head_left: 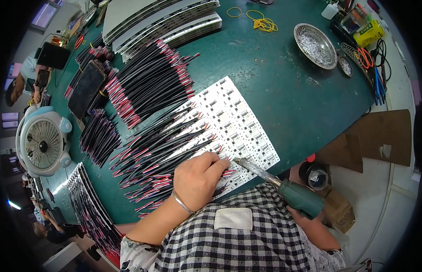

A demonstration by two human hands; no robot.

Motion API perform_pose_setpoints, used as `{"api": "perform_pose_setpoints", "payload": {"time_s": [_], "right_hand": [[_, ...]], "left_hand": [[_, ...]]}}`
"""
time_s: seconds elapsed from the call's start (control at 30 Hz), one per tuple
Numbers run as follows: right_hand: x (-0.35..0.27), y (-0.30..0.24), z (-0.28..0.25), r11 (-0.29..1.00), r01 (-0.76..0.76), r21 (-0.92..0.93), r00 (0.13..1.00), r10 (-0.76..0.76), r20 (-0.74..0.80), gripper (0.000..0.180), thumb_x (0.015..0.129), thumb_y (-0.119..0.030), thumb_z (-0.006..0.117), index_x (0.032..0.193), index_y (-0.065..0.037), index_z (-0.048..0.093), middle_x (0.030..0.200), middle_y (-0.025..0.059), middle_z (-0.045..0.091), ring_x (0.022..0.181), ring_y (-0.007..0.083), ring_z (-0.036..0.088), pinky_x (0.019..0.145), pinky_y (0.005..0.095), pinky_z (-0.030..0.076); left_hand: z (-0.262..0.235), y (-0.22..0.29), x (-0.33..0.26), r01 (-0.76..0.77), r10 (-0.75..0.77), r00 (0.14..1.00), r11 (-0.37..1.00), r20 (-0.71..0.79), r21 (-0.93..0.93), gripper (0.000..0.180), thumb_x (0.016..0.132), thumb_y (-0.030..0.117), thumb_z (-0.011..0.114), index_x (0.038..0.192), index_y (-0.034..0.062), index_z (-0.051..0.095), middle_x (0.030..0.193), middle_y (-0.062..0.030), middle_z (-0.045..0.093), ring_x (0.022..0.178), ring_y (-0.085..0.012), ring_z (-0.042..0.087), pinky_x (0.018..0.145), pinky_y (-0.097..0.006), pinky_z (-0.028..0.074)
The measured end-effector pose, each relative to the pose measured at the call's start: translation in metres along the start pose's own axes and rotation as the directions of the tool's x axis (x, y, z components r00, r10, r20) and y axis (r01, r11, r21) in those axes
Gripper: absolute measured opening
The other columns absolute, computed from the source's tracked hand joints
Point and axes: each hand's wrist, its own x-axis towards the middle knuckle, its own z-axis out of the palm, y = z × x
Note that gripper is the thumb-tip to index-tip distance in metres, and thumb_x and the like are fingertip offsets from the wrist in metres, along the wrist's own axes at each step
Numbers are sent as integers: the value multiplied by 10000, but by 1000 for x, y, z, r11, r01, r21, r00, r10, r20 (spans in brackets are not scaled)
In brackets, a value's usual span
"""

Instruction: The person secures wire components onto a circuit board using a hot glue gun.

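Observation:
A white circuit board panel with rows of small components lies at an angle on the green table. Over its near left part stretch many black-and-red wires, their ends on the board. My left hand, wearing a bangle, rests above these wires with thumb and forefinger closed on a wire at the board; the fingers hide most of it. My right hand is wrapped around the green handle of a soldering iron, and much of that hand is hidden behind it. The iron's tip is just right of my left fingertips.
Wire bundles and stacked panels lie at the far left. A metal bowl of silvery bits stands far right, near pliers. A fan stands left; another person is beyond. Cardboard is at right.

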Motion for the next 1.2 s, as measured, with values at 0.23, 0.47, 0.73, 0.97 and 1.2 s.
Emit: {"api": "perform_pose_setpoints", "payload": {"time_s": [0.23,0.47,0.73,0.97,1.2], "right_hand": [[4,-3,2,991,-14,135,1000,16,-20,271,770,-82,668,1032,-15,652,1018,147,652,928,285,643,809,351,509],[-37,21,11,970,-218,110,976,215,35,445,860,-334,631,1174,-20,608,1054,100,632,933,225,597,840,340,453],[-46,27,9,941,-296,167,955,293,41,273,761,-104,675,1028,-49,670,1013,115,665,913,291,626,810,371,479],[-28,11,-12,993,-117,-14,991,118,60,283,780,-130,675,1040,-19,654,1018,141,659,916,285,646,807,350,507],[-24,6,-5,1000,-11,6,999,11,-35,295,801,-170,677,1044,-7,645,998,138,658,895,279,656,795,347,516]], "left_hand": [[2,-1,-3,-45,45,999,998,2,42,236,653,12,655,857,125,694,774,-22,596,618,-200,591,516,-314,470],[-2,-1,-6,-51,51,996,999,67,9,299,636,11,663,918,106,686,841,-39,598,695,-216,600,580,-328,485],[-9,1,-9,-160,159,987,987,-28,-25,438,586,27,684,1020,80,682,874,-52,565,735,-224,556,620,-331,446],[-15,12,-13,-205,194,972,976,130,74,333,736,124,623,1064,99,674,737,4,499,627,-142,517,524,-290,386],[-2,11,-13,-217,213,975,973,57,80,286,733,129,625,1013,99,669,719,-5,494,601,-143,531,506,-289,420]]}}
